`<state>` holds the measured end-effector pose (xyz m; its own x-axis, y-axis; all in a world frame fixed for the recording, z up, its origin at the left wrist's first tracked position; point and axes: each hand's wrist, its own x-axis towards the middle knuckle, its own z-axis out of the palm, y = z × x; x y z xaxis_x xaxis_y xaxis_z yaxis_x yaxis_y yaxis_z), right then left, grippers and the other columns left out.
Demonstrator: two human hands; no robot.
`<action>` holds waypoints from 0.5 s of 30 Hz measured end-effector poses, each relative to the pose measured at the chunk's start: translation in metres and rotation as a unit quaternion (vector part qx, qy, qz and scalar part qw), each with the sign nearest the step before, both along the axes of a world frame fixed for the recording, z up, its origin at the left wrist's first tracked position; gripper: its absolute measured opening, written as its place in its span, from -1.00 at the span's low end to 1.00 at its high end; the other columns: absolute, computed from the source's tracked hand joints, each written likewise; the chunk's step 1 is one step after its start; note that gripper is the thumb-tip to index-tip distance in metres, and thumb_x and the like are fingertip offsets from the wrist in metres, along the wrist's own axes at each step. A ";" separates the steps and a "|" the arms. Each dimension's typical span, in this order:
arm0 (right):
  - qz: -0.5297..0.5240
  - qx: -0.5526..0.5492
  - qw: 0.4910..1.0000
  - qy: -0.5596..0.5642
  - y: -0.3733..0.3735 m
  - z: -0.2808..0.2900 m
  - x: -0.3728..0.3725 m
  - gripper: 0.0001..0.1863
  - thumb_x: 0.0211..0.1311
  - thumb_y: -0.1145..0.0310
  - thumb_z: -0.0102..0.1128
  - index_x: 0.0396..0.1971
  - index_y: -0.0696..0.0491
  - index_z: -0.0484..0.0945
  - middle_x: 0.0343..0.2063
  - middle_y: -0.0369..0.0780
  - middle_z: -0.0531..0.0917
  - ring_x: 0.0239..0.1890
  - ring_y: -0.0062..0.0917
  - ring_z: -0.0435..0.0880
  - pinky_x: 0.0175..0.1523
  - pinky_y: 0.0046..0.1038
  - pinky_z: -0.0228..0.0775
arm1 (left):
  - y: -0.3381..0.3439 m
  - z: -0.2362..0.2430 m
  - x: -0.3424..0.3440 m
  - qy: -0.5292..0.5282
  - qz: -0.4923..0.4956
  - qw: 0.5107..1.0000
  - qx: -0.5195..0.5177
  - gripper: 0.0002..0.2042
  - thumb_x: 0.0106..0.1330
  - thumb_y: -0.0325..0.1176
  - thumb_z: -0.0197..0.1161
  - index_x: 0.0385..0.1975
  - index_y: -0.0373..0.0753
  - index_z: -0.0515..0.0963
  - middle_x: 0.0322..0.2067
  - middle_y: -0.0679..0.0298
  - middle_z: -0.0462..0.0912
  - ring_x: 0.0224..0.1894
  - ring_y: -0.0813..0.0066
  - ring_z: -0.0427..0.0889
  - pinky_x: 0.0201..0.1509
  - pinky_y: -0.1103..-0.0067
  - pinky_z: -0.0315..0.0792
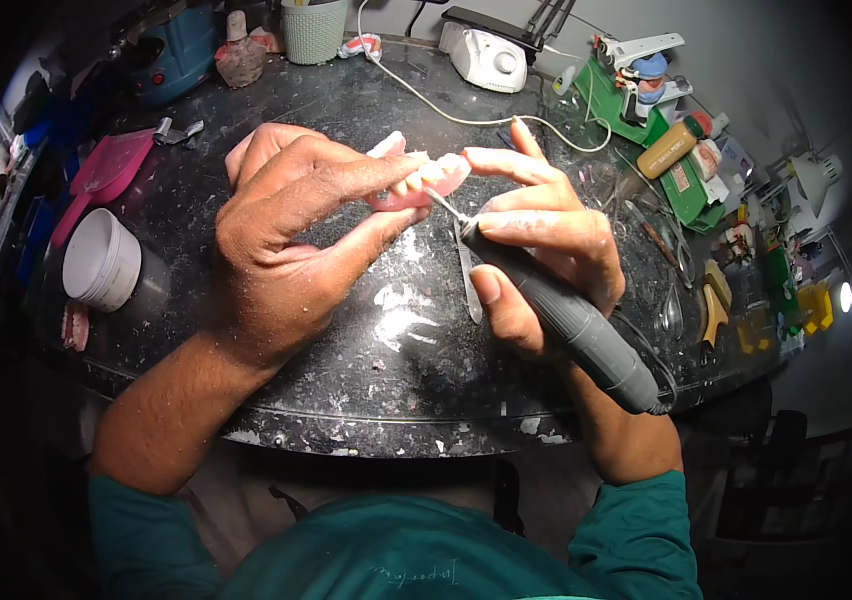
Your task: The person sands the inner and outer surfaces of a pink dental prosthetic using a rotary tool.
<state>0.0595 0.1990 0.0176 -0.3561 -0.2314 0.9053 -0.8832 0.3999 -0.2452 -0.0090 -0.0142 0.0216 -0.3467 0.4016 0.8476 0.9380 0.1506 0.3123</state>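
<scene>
My left hand [286, 240] pinches a pink denture with cream teeth [426, 185] between thumb and fingers, above the middle of the dusty black bench. My right hand [546, 230] grips a dark grey rotary handpiece [566, 325] with a cord at its rear end. The handpiece's thin bur [444, 202] reaches to the denture's lower right side; whether it touches is too small to tell. A fingertip of my right hand rests at or very near the denture's right end. A flat metal blade [472, 293] lies on the bench beneath the handpiece, partly hidden.
A white tub [101, 259], pink dustpan [106, 170] and another denture [75, 325] sit left. A blue machine [164, 55], woven cup [312, 30] and white control box [489, 58] line the back. Green trays [698, 205], brushes [714, 315] and tools crowd the right of the bench [366, 390].
</scene>
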 end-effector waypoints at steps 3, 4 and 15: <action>-0.003 -0.010 1.000 0.000 -0.001 -0.003 -0.002 -0.59 -0.08 0.55 0.43 -0.13 0.08 0.60 -0.33 -0.19 0.71 0.07 -0.10 0.70 0.42 0.29 0.01 | 0.001 -0.001 0.000 -0.001 0.006 1.000 -0.002 -0.65 0.01 -0.54 0.53 -0.13 -0.22 0.74 -0.28 0.34 0.75 -0.22 0.51 0.54 0.04 0.51 0.33; -0.004 -0.010 1.000 0.001 -0.001 -0.003 -0.002 -0.59 -0.08 0.55 0.43 -0.13 0.08 0.60 -0.33 -0.19 0.71 0.07 -0.10 0.70 0.42 0.29 0.01 | 0.001 -0.001 0.000 0.000 0.005 1.000 -0.002 -0.65 0.00 -0.53 0.54 -0.14 -0.22 0.74 -0.31 0.35 0.74 -0.23 0.51 0.54 0.04 0.51 0.33; -0.023 0.004 1.000 0.007 -0.002 -0.003 -0.001 -0.60 -0.04 0.52 0.45 -0.13 0.06 0.58 -0.31 -0.20 0.69 0.09 -0.11 0.70 0.41 0.36 -0.04 | 0.002 -0.001 0.001 0.005 0.007 1.000 -0.002 -0.66 -0.01 -0.51 0.56 -0.16 -0.26 0.74 -0.40 0.36 0.68 -0.28 0.53 0.56 0.05 0.46 0.32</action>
